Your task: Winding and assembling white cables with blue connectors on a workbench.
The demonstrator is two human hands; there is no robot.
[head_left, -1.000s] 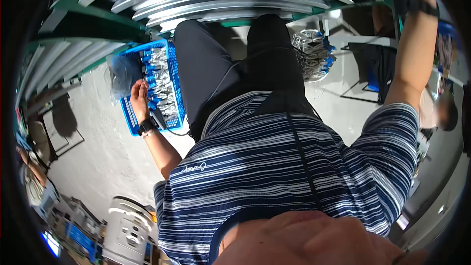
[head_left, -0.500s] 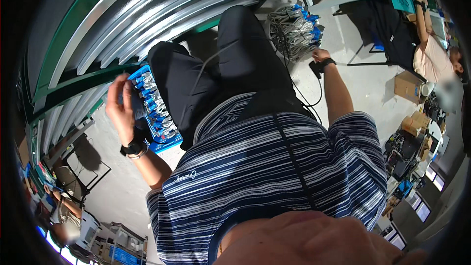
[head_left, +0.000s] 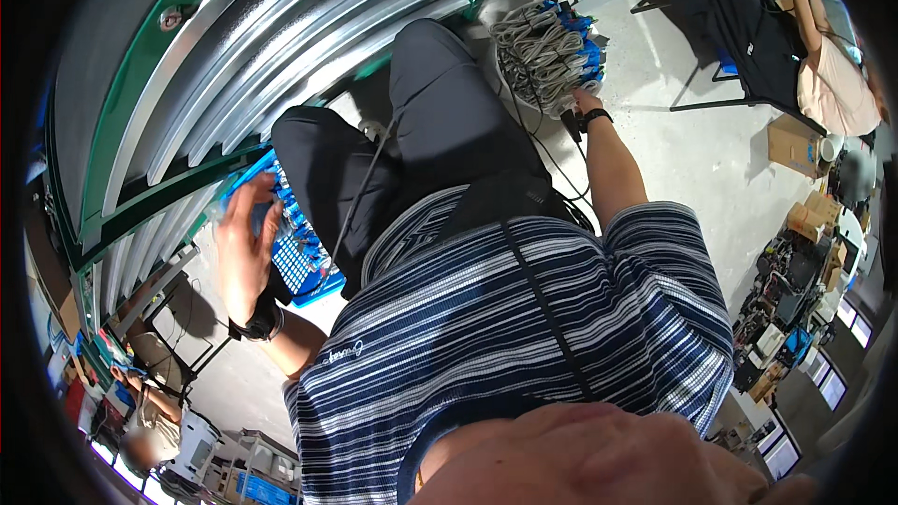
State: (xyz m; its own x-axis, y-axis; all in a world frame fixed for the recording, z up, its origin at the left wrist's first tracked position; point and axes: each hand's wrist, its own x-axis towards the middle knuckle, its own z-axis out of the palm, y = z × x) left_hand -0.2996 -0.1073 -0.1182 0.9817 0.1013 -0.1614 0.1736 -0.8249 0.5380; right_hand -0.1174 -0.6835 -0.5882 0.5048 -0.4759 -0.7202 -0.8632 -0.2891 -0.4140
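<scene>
My left hand, a little blurred, is over a blue plastic basket beside my left knee. Its fingers are bent and apart from the thumb, and I make out nothing held. Several grey cables with blue connectors lie along the basket, partly covered by the hand. On the right, my right hand is at the near edge of a big bundle of grey cables with blue connectors. Its fingers curl in against the bundle, and their tips are hidden. Both wrists wear black bands.
A green-framed rack with curved-looking silver metal bars rises in front of my legs. Thin black cords hang beside my right thigh. To the right are a black chair, a cardboard box and a co-worker. Another person is at lower left.
My left hand has moved in over the basket, covering more of its cables. My right hand is now closer against the cable bundle. The whole view has shifted slightly.
</scene>
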